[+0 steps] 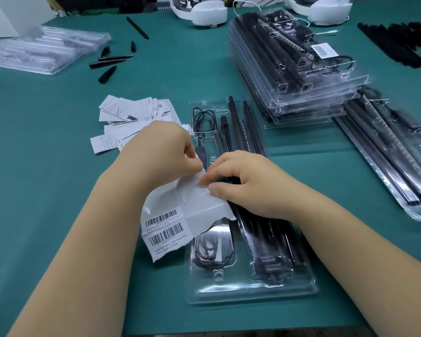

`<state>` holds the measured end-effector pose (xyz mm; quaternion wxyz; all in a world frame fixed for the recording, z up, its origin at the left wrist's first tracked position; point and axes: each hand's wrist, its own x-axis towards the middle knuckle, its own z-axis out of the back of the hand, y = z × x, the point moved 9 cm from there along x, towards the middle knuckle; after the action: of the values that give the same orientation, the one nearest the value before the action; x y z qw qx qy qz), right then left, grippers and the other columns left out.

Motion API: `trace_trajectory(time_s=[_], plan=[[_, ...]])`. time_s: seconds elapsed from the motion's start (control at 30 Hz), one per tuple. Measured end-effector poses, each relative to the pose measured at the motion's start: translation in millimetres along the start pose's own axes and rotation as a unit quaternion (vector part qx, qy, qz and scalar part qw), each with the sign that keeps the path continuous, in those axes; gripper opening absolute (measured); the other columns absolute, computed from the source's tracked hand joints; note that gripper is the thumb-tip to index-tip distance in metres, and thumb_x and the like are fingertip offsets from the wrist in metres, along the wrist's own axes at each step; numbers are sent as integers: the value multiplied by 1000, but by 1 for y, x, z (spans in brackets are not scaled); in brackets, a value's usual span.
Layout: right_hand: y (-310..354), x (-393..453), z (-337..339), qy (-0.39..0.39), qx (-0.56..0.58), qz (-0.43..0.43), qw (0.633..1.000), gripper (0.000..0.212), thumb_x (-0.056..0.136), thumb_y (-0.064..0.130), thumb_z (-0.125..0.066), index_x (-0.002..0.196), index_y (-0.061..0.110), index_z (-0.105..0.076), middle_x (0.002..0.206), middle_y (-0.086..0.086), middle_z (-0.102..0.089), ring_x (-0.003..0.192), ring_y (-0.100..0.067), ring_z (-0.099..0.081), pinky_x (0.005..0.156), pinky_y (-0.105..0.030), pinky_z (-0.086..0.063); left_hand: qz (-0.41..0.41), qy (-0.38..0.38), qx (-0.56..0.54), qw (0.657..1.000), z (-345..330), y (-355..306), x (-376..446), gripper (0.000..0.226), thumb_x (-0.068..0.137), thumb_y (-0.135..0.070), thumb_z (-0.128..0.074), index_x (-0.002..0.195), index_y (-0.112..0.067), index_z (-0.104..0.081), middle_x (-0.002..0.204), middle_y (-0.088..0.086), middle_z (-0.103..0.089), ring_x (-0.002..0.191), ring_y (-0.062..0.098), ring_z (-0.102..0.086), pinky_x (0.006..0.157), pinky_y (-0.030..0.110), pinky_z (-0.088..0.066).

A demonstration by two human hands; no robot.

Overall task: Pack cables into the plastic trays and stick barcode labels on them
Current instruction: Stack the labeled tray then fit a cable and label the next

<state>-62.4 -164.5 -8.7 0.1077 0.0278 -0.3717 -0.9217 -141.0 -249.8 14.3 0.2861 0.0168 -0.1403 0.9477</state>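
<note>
Green mat [58, 166]; hands pinch label sheet [178, 210] edge.

White headsets [206, 9] & paper slips [131, 117], far side.

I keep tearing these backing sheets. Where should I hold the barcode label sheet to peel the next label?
Judging by its pose, hold the barcode label sheet on the bare upper backing, from above, as the right hand does; the torn lower edge and two remaining labels hang free at lower left.

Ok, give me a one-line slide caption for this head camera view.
Both hands, left and right, peel a barcode label sheet over a packed clear plastic tray.
</note>
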Motion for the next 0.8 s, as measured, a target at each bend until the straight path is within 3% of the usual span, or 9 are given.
trace_trajectory(time_s=[0.13,0.23,0.37,0.47,0.57,0.67,0.8], plan=[[-1,0,0,-2,-2,2,1000,19,89,22,-61,104,28,-72,104,14,-62,104,1,-49,97,-24,-37,-9,-11,46,999,1,-3,1,10,76,-27,-65,76,-20,-72,66,-5,-57,61,12,-47,59,29,-45],[-1,0,0,-1,-5,4,1000,19,88,23,-62,103,30,-72,103,17,-61,104,2,-49,97,-24,-38,-9,-9,31,999,3,-2,0,11,77,-33,-65,75,-23,-71,62,-8,-54,59,6,-45,59,29,-44],[-1,0,1,-16,-2,9,1000,20,86,23,-65,103,31,-71,101,17,-62,102,3,-49,93,-20,-38,30,34,-16,999,-1,5,-2,36,61,-62,-66,64,-26,-64,59,-9,-52,56,5,-44,51,27,-33],[-2,-1,3,-28,14,4,1000,22,85,23,-66,104,33,-70,93,24,-59,98,8,-48,89,-11,-37,91,79,-25,992,-10,18,-1,55,59,-69,-62,71,-15,-61,67,0,-59,60,11,-47,53,28,-36],[-1,0,2,-24,0,5,1000,20,87,23,-64,105,31,-70,89,26,-55,94,9,-47,86,-6,-35,90,94,-31,991,-17,20,0,55,76,-61,-62,78,-6,-63,75,10,-65,59,16,-46,56,29,-36],[2,1,1,-17,-15,10,1000,20,89,22,-61,107,29,-70,87,28,-53,89,12,-44,84,-2,-32,67,93,-8,993,-16,15,0,46,86,-53,-59,75,-9,-66,76,12,-66,62,18,-49,56,29,-37],[3,1,0,-11,-30,12,999,21,91,22,-59,107,28,-70,95,21,-58,97,5,-45,88,-15,-37,43,85,14,995,-9,12,-1,39,94,-43,-53,70,-14,-65,63,5,-58,58,14,-47,55,29,-36]])
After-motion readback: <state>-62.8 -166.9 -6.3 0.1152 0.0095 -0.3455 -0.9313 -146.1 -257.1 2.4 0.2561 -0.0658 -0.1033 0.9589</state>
